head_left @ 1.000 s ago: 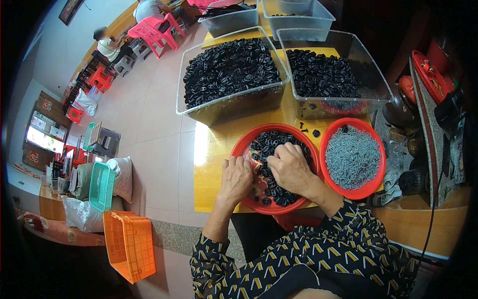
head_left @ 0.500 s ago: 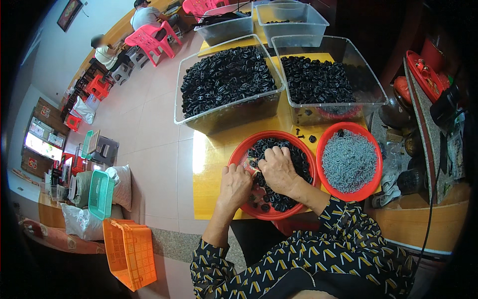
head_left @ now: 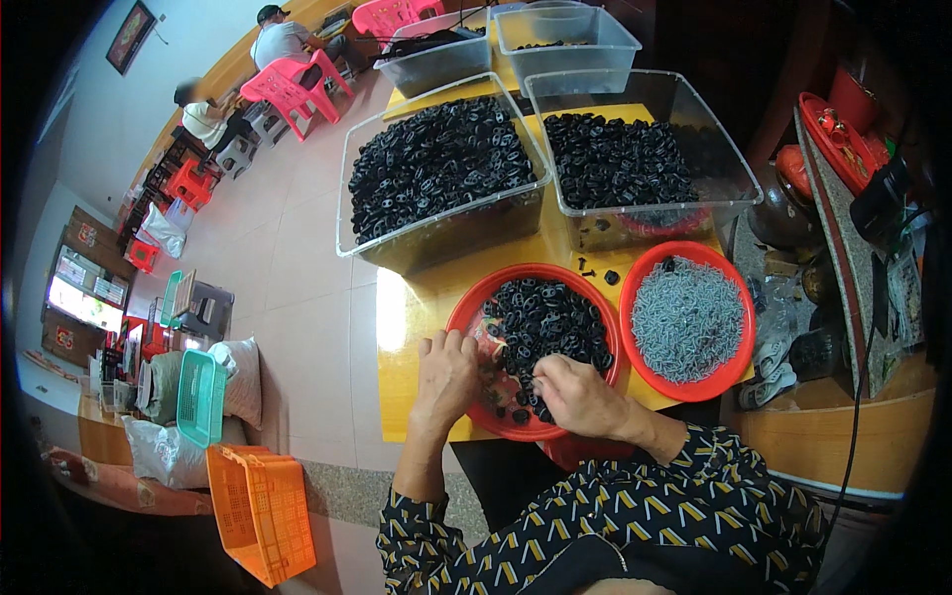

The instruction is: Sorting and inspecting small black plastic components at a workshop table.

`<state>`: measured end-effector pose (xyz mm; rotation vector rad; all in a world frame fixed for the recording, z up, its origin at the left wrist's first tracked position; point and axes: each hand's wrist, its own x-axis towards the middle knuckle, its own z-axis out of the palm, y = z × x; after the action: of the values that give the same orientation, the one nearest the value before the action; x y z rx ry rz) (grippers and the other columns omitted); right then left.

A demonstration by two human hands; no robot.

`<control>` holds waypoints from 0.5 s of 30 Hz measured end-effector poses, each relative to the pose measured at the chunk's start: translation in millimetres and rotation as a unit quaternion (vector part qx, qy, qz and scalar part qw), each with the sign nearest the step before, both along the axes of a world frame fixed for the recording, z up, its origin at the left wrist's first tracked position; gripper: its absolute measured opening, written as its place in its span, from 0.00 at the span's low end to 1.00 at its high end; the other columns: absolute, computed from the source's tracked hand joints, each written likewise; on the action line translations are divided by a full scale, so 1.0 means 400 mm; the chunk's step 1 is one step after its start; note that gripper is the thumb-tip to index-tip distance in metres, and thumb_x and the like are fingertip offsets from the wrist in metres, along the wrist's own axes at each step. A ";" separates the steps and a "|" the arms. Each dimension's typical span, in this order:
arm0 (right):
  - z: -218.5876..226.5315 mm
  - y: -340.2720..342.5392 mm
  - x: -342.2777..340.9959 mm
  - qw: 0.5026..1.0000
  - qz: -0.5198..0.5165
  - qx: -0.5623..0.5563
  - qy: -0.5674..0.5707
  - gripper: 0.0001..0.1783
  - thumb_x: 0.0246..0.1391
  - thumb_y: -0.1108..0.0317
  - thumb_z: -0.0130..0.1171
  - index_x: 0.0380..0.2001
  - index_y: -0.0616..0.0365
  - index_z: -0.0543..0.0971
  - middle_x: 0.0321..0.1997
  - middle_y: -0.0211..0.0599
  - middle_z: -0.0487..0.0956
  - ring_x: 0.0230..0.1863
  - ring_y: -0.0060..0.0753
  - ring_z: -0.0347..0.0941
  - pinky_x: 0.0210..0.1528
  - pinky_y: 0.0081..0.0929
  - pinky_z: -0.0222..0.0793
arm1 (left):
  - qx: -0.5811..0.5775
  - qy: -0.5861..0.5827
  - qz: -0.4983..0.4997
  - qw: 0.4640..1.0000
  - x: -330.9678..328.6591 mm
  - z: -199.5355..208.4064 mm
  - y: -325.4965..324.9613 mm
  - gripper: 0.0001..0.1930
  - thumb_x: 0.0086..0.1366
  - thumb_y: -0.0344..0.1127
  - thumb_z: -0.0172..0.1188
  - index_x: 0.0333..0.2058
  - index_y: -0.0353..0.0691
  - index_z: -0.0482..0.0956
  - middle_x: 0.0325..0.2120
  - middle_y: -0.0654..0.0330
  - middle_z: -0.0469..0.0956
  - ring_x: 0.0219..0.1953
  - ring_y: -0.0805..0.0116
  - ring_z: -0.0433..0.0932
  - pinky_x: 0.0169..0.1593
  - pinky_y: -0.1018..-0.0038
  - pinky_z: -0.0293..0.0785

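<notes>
A round red basin (head_left: 535,269) on the yellow table holds a heap of small black plastic parts (head_left: 553,322), oval with slots. My left hand (head_left: 446,379) is over the basin's left rim, its fingers curled; whatever they may hold is hidden. Over the near right part of the basin, my right hand (head_left: 578,395) is closed with thumb and fingers pinched, close above the black parts. What it grips is too small to make out. Beside this basin, to the right, a second red basin (head_left: 748,332) is full of small silver screws (head_left: 686,319).
Two clear plastic boxes stand behind the basins, a left one (head_left: 446,233) and a right one (head_left: 659,210), both holding black parts. Loose black pieces (head_left: 611,278) lie between box and basins. An orange crate (head_left: 260,516) stands at lower left. Two people sit far left near a pink chair (head_left: 297,89).
My hands were together over the middle of the basin and have moved apart. The left went left to the rim; the right came nearer and slightly right. The view has shifted slightly.
</notes>
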<state>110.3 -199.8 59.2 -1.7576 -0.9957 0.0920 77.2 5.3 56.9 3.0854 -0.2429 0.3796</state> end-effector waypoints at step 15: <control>0.005 -0.087 -0.040 0.994 -0.015 -0.010 0.103 0.04 0.45 0.79 0.50 0.28 0.64 0.68 0.26 0.46 0.72 0.29 0.46 0.72 0.30 0.33 0.67 | 0.002 0.057 -0.009 0.998 0.021 0.019 -0.045 0.07 0.44 0.33 0.57 0.24 0.42 0.78 0.23 0.57 0.73 0.33 0.61 0.70 0.38 0.67 0.62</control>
<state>94.1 -234.6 61.4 -1.7413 -0.8200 0.2597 85.4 -12.6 64.7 3.0937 -0.2685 0.2022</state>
